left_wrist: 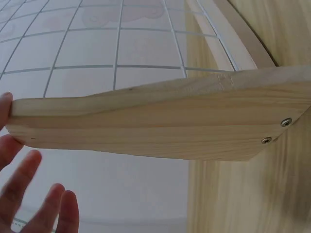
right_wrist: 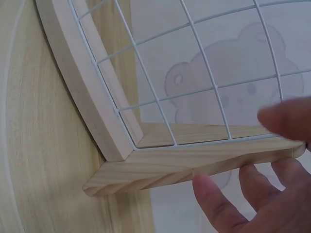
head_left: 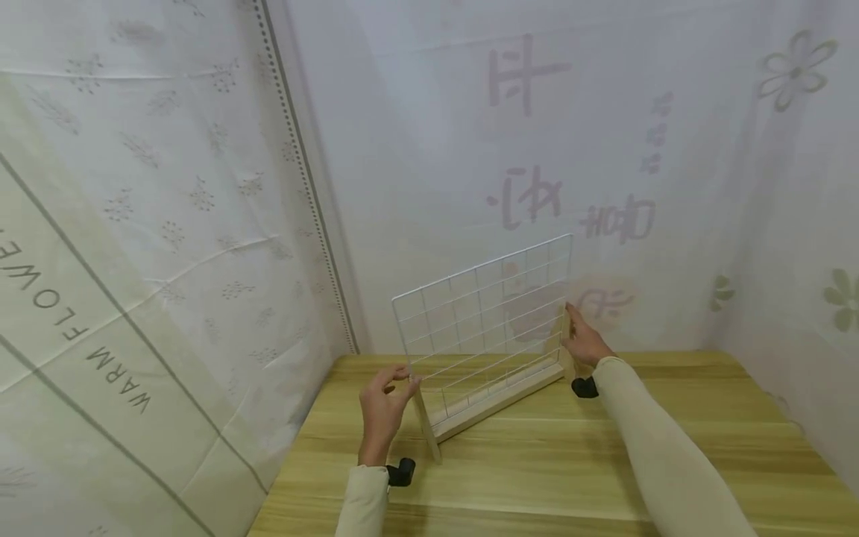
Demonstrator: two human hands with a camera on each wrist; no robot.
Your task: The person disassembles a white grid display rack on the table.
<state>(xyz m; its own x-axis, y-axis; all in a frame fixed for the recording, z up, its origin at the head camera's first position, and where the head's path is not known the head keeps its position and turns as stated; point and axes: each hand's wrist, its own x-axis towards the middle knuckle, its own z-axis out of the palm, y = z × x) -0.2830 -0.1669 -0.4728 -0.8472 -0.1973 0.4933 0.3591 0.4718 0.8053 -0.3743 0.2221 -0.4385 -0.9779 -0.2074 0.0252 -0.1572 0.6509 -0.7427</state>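
Observation:
A white wire grid (head_left: pixel 476 268) stands upright in a wooden base bar (head_left: pixel 498 401), with a wooden side piece at each end. At the near left, my left hand (head_left: pixel 382 412) pinches the upper end of the left side piece (left_wrist: pixel 155 126) between thumb and index finger; its other fingers are spread apart from the wood. My right hand (head_left: pixel 586 344) holds the upper part of the right side piece (right_wrist: pixel 165 167), thumb on the grid side and fingertips along the outer edge. Two screws (left_wrist: pixel 286 122) show low on the left side piece.
The rack stands on a wood-grain table (head_left: pixel 537 462). Printed fabric (head_left: pixel 429 149) hangs behind the table and along both sides. A black wrist device (head_left: pixel 403 473) sits at my left cuff, another (head_left: pixel 585 387) at the right.

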